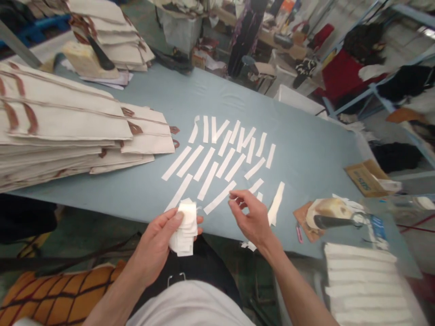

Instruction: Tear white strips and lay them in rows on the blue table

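Note:
My left hand (163, 233) is closed round a small stack of white strips (186, 226), with the thumb on top, just off the table's front edge. My right hand (249, 213) hovers over the table with its fingers curled and thumb and forefinger close together. Whether anything is between those fingertips I cannot make out. Close by its fingertips lies a white strip (220, 198) placed slantwise. Several more white strips (206, 164) are spread in rough rows across the blue-green table top (299, 149). One bigger cream piece (277, 203) lies to the right of my right hand.
Stacked cream fabric panels with brown loops (61, 108) fill the left side. An iron-like tool with a dark handle (328, 217) rests on a brown pad at right, near a cardboard box (367, 177). Folded white cloth (365, 285) sits lower right. A person (243, 36) stands beyond the table.

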A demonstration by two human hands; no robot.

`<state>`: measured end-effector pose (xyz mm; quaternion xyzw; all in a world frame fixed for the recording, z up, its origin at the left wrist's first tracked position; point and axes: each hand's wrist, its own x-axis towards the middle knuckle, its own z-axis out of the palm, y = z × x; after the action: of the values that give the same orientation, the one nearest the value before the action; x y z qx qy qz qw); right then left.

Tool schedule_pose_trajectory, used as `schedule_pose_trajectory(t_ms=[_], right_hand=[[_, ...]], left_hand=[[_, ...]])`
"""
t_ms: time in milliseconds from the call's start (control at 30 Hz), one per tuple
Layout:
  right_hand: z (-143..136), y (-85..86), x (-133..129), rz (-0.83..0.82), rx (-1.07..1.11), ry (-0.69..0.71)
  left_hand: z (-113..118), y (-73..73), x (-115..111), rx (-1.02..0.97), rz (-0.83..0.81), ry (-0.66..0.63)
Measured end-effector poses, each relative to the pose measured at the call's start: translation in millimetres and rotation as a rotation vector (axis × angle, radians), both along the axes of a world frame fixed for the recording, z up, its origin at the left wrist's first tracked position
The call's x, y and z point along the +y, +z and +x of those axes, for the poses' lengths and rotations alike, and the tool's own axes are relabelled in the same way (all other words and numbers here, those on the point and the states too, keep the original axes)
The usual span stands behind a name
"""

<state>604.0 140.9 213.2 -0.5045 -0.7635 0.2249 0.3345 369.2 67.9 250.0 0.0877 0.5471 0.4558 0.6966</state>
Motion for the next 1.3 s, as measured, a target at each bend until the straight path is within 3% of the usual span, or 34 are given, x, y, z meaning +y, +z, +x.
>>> schedule_pose_trajectory(t_ms=[133, 233, 600, 867, 933, 1100, 1200, 1300], right_hand=[[-52, 56.3, -22, 0.211, 0.116, 0.269], [-75, 71.7, -30, 0.247, 0.119, 0.385], [-102, 62.1, -52, 0.200, 0.050, 0.461], [-115, 52.4, -72, 0.174, 0.129, 0.336], [-118, 50.2, -77, 0.076, 0.228, 0.270], [-126, 43.7, -89, -0.363, 0.531, 0.032], [-129, 39.1, -93, -0.464, 0.649, -0.017], [-129, 36.4, -96, -0.465, 0.643, -0.018]], left_hand=[[-10, 5.8, -10, -0.005, 0.125, -0.079], [-19, 9.3, -21, -0.001, 0.218, -0.137], [-44, 17.5, -47, -0.006, 0.273, -0.218], [-50, 18.5, -57, 0.111, 0.344, -0.287], [-50, 17.6, -59, 0.160, 0.357, -0.316], [-54, 9.6, -65, 0.216, 0.353, -0.387], [-57, 2.8, -68, 0.216, 0.351, -0.407], [-58, -5.1, -68, 0.196, 0.374, -0.401]])
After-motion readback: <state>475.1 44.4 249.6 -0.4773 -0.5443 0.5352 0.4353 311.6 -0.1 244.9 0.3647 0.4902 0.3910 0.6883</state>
